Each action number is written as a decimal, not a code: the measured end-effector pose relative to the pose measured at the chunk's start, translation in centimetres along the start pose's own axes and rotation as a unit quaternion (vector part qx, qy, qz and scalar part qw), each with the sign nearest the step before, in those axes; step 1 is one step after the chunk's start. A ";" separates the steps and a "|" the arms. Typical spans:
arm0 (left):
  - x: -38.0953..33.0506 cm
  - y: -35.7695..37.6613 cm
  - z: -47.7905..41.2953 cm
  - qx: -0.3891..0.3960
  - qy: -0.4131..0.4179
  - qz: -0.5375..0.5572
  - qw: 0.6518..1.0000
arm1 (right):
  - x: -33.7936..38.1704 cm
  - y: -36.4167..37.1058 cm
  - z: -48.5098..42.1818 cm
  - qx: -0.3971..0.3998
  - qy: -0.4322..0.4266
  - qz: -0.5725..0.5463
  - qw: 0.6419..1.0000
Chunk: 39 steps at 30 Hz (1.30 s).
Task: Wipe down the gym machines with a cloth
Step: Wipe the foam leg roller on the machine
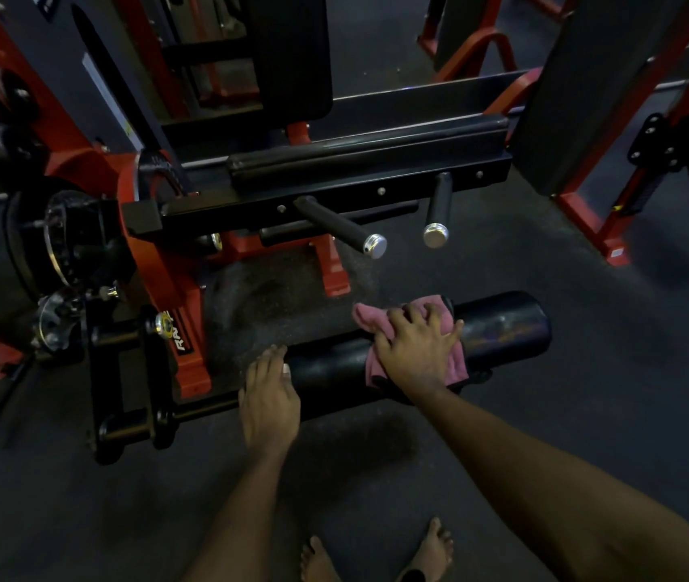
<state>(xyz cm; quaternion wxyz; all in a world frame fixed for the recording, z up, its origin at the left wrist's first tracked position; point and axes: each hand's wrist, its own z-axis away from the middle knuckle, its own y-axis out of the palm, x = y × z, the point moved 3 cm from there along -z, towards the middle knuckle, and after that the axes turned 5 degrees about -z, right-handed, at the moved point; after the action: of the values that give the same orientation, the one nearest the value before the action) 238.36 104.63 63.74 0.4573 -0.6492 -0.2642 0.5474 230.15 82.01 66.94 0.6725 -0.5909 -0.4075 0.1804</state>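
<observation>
A black padded roller of a red-and-black gym machine lies low across the middle of the view. A pink cloth is draped over the roller. My right hand presses down on the cloth with fingers spread. At the roller's left end my left hand rests on the pad, fingers fairly straight, its thumb over the near side.
Two black handles with chrome caps stick out above the roller. A long black pad runs behind them. Weight plates sit at the left. Red frames of other machines stand at the right. My bare feet are on the dark rubber floor.
</observation>
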 end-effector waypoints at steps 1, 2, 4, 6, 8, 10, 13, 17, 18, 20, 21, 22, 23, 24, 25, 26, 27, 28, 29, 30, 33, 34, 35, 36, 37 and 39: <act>0.0 0.0 0.0 0.000 0.002 0.002 1.000 | -0.8 -0.4 -0.3 -0.005 0.007 0.000 1.000; 0.1 0.1 0.0 0.000 0.006 0.004 1.000 | -1.9 -0.5 -0.7 -0.004 0.017 -0.001 1.000; 0.4 0.1 0.0 0.003 0.015 0.016 1.000 | -4.2 -0.8 -1.4 -0.010 0.030 0.019 0.999; 0.5 0.1 0.0 0.002 0.016 0.034 0.999 | -6.7 -0.9 -2.4 0.010 0.031 0.071 0.997; 0.3 0.1 0.1 -0.003 0.008 0.041 0.999 | -9.0 -1.1 -3.4 0.025 0.047 0.094 0.994; 0.1 0.2 0.2 -0.005 0.003 0.036 0.999 | -9.4 -1.7 -3.8 0.016 0.085 0.067 0.994; 0.1 0.4 0.1 -0.004 0.000 0.026 1.000 | -5.3 -2.0 -2.3 -0.033 0.127 -0.011 0.991; -0.1 0.4 -0.3 -0.011 0.004 0.005 1.000 | 3.0 0.8 2.2 -0.022 0.046 -0.046 0.998; -0.4 0.4 -0.2 -0.017 0.000 -0.011 1.000 | 4.0 1.3 3.1 -0.020 0.024 -0.042 0.999; -0.8 0.3 0.1 -0.048 -0.011 -0.042 0.998 | 4.8 2.1 4.0 -0.010 -0.004 -0.030 1.000; -1.7 0.5 0.2 -0.066 -0.010 -0.054 0.996 | 4.2 2.0 4.0 -0.012 -0.014 -0.022 1.000; -2.5 0.5 0.4 -0.080 -0.004 -0.062 0.995 | 3.7 1.9 3.9 -0.013 -0.024 -0.017 0.999; -3.9 1.0 0.7 -0.091 0.007 -0.069 0.993 | 2.5 1.6 3.6 -0.012 -0.036 -0.012 0.999; -5.4 1.5 1.0 -0.094 0.021 -0.076 0.992 | 1.4 1.3 3.4 -0.012 -0.044 -0.013 0.999; -6.4 1.9 1.1 -0.091 0.033 -0.082 0.992 | 0.6 1.1 3.2 -0.014 -0.049 -0.014 0.999; -7.7 2.5 1.3 -0.087 0.038 -0.086 0.992 | -0.5 0.8 2.8 -0.014 -0.050 -0.018 0.998; -8.6 3.1 1.4 -0.086 0.038 -0.088 0.992 | -1.5 0.6 2.5 -0.011 -0.051 -0.021 0.998; -9.2 3.5 1.4 -0.082 0.032 -0.090 0.992 | -2.3 0.3 2.3 -0.011 -0.052 -0.021 0.998; -9.5 3.9 1.5 -0.079 0.025 -0.096 0.992 | -3.0 0.1 2.1 -0.011 -0.053 -0.017 0.998; -9.8 4.3 1.6 -0.078 0.017 -0.102 0.992 | -3.8 -0.1 1.9 -0.014 -0.055 -0.013 0.998; -10.1 5.0 1.8 -0.085 0.005 -0.116 0.990 | -6.8 -0.7 0.9 -0.021 -0.056 -0.018 0.998; -10.3 5.1 2.0 -0.088 0.002 -0.122 0.989 | -8.0 -0.9 0.5 -0.022 -0.058 -0.021 0.998; -10.0 5.0 2.0 -0.089 0.002 -0.124 0.988 | -8.6 -1.1 0.2 -0.027 -0.057 -0.024 0.998; -10.1 5.0 2.1 -0.091 0.001 -0.125 0.988 | -9.7 -1.3 -0.1 -0.028 -0.055 -0.028 0.998; -10.0 5.0 2.1 -0.092 0.000 -0.125 0.988 | -10.6 -1.5 -0.5 -0.028 -0.048 -0.030 0.998; -10.3 5.2 2.2 -0.095 -0.003 -0.126 0.987 | -13.6 -2.3 -1.7 -0.035 -0.024 -0.020 0.999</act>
<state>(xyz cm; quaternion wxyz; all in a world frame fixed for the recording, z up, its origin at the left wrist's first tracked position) 232.71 94.29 64.04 0.4584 -0.6494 -0.3962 0.4596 222.66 70.49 64.58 0.6450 -0.6016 -0.4408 0.1667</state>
